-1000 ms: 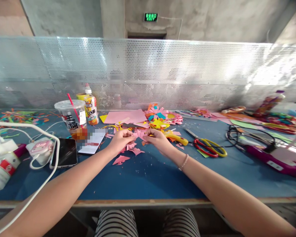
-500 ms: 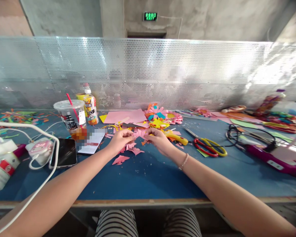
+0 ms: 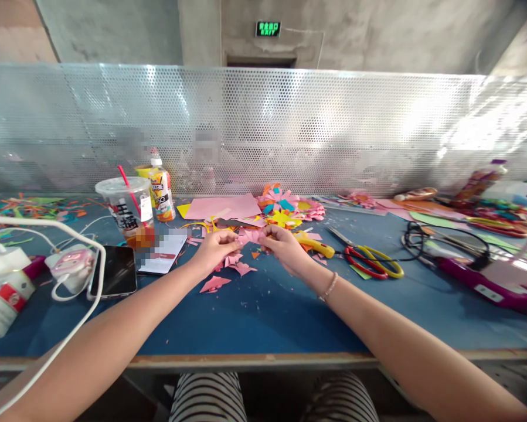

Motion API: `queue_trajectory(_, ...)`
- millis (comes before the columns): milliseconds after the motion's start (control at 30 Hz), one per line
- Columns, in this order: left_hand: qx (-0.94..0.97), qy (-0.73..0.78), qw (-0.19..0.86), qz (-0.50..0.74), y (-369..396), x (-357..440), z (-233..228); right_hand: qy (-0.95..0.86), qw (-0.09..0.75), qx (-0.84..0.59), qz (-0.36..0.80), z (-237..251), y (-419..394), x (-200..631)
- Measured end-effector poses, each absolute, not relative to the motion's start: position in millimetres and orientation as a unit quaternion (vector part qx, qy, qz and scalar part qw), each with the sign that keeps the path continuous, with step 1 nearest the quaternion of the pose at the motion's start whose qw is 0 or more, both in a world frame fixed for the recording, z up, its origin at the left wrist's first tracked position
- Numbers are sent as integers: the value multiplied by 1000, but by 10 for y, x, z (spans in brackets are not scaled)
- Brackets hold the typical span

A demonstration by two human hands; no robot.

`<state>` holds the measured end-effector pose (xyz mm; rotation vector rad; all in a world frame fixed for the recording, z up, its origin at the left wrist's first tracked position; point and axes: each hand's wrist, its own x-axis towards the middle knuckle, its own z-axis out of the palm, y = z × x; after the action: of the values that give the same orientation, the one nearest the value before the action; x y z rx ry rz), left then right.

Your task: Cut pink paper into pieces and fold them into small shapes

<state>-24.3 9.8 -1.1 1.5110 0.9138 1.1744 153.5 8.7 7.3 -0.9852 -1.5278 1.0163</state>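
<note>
Between my two hands is a small pink paper piece [image 3: 249,236] with cut, petal-like edges. My left hand [image 3: 218,249] pinches its left side, and my right hand [image 3: 281,246] pinches the right side. Just below lie several pink paper scraps [image 3: 216,284] on the blue table. Behind my hands are a yellow paper flower [image 3: 284,219] and a larger pink paper flower [image 3: 277,199] with blue and orange parts. A yellow-handled tool [image 3: 316,244], partly hidden, lies right of my right hand. Scissors [image 3: 369,261] with red and yellow handles rest farther right.
Pink paper sheets [image 3: 221,208] lie behind my hands. On the left stand a plastic cup [image 3: 125,211] with a straw and a drink bottle [image 3: 162,193], near a phone [image 3: 114,272] and a white cable [image 3: 97,287]. A purple device [image 3: 487,286] with black cord sits right. A perforated metal screen [image 3: 254,129] borders the back.
The pink paper piece has tilted slightly and looks flatter, and the fingers of my right hand have shifted a little on it. My right knee has moved right.
</note>
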Motion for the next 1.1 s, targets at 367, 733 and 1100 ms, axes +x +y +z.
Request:
queue_trajectory(367, 636, 380, 463, 486, 58, -237, 41, -629, 503, -398, 439, 63, 96, 1539)
queue_trajectory(733, 652, 375, 445, 486, 43, -233, 53, -622, 509, -409, 432, 89, 72, 1531)
queue_trajectory(1100, 659, 375, 437, 483, 88, -245, 2, -616, 512, -406, 440, 85, 71, 1522)
